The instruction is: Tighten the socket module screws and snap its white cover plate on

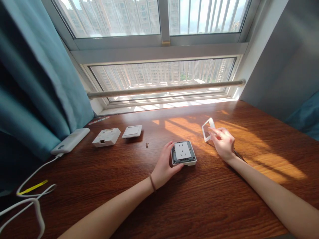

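Note:
A wall socket (183, 153) with a grey frame and white face lies flat on the wooden table (199, 205). My left hand (164, 167) is closed around its left side and holds it steady. To the right, my right hand (223, 143) pinches a thin white square faceplate frame (207, 128), tilted up off the table. Two small dark screws (147, 144) lie left of the socket.
At the back left sit a white mounting box (106, 136) and a white switch plate (132, 131). A white power bank (70, 140) with a white cable (30, 196) lies near the teal curtain (37, 83). A window with a rail (164, 89) runs behind the table.

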A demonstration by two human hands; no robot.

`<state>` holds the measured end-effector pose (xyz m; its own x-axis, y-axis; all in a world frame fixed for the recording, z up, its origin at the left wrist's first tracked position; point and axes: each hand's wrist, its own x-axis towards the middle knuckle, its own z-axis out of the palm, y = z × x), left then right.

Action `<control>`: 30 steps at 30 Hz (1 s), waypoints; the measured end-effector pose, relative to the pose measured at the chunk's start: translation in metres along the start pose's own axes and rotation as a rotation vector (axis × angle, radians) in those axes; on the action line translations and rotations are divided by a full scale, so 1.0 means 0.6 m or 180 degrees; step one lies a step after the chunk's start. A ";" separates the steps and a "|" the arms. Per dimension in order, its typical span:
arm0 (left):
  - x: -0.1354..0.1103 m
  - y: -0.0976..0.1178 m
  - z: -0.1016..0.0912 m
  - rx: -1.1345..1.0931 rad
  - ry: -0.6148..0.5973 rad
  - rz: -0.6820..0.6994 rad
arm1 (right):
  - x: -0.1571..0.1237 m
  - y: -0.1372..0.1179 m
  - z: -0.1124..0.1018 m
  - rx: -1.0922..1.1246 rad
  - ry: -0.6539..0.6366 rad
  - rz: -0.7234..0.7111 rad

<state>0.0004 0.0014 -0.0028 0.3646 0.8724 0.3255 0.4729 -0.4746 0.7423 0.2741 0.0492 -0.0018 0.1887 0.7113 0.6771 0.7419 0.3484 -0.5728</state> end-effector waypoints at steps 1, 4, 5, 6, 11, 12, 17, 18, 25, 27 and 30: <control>0.000 0.000 0.000 0.0005 -0.0009 0.0007 | 0.000 0.002 0.001 0.0099 -0.0020 0.0162; 0.000 0.002 -0.001 0.0026 -0.0032 -0.0007 | 0.000 0.019 0.008 0.0289 -0.0183 0.0503; 0.000 0.003 -0.001 0.0031 -0.0036 -0.0017 | 0.000 0.028 0.012 0.0329 -0.0252 0.0577; 0.000 0.004 -0.001 0.0031 -0.0036 -0.0023 | 0.000 0.036 0.016 0.0363 -0.0317 0.0643; -0.001 0.004 -0.001 0.0009 -0.0011 -0.0002 | -0.005 0.064 0.028 0.0243 -0.0577 0.0774; -0.001 0.004 -0.002 0.0017 -0.0013 -0.0003 | -0.006 0.066 0.028 0.0167 -0.0628 0.0764; -0.001 0.006 -0.003 0.0060 -0.0044 -0.0053 | -0.011 0.066 0.027 -0.0273 -0.0907 0.0485; 0.000 0.008 -0.003 0.0076 -0.0058 -0.0074 | -0.012 0.066 0.028 -0.0355 -0.0954 0.0394; 0.002 0.010 -0.003 0.0094 -0.0111 -0.0078 | -0.015 0.071 0.037 -0.0780 -0.0965 -0.0057; 0.002 0.009 -0.003 0.0081 -0.0116 -0.0085 | -0.015 0.073 0.038 -0.0860 -0.0927 -0.0126; 0.001 0.007 -0.004 0.0066 -0.0112 -0.0106 | -0.015 0.074 0.037 -0.0967 -0.0848 -0.0186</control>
<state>0.0008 0.0004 0.0020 0.3763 0.8833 0.2798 0.5015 -0.4481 0.7401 0.2908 0.0716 -0.0438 -0.0030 0.8428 0.5382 0.9103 0.2251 -0.3474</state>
